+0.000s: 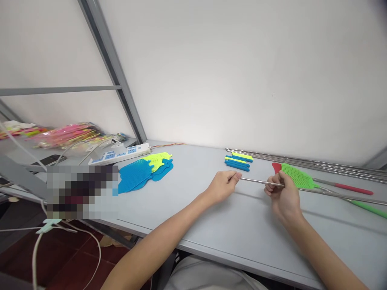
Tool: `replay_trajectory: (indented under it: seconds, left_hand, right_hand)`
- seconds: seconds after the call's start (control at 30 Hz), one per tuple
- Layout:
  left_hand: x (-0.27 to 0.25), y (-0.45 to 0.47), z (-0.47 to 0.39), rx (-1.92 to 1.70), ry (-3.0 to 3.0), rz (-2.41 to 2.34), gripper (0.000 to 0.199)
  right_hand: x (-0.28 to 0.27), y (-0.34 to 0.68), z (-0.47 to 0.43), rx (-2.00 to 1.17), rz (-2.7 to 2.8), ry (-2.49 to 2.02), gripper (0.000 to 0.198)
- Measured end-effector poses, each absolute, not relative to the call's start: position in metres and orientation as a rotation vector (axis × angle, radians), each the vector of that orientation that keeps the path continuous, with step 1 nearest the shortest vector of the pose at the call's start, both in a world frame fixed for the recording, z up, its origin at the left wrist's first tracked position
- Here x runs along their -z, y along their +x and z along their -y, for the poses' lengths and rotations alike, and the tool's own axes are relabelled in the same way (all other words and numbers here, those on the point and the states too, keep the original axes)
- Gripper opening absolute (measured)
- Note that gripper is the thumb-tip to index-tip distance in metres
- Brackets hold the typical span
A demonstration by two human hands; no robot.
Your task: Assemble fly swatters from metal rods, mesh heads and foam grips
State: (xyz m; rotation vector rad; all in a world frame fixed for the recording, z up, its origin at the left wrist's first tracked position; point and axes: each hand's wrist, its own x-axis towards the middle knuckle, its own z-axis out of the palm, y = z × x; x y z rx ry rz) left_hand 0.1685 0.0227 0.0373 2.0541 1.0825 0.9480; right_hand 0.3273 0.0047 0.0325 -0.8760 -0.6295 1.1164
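A thin metal rod [256,181] is held between my two hands, above the grey table [193,217]. My left hand [224,186] is closed round its left end, thumb and fingers pinching it. Further right, my right hand [283,196] has its fingers curled round the same rod, which runs on towards the right edge of the view. Behind my right hand lie a green fly swatter [298,176] and a red one [353,188], its head mostly covered by the green mesh. Several blue and yellow handle sleeves [237,164] lie beyond my left hand.
Blue swatter heads [134,173] and a yellow one [157,160] overlap on the left. A bundle of metal rods [305,162] lies along the wall. Further left are a power strip [121,154], bagged colourful items [69,135], a metal frame [117,76] and loose cables [98,245].
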Motion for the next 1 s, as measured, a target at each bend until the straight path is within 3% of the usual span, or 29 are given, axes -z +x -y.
replay_trajectory:
  seconds: [0.33, 1.0]
  left_hand:
    - [-0.034, 0.166, -0.029, -0.982, 2.096, -1.173, 0.034]
    - [-0.028, 0.162, -0.026, -0.735, 2.370, -1.105, 0.034]
  right_hand:
    - [-0.030, 0.364, -0.024, -1.295, 0.387, -0.708, 0.017]
    - [-0.017, 0.397, -0.032, -1.378, 0.095, -0.597, 0.019]
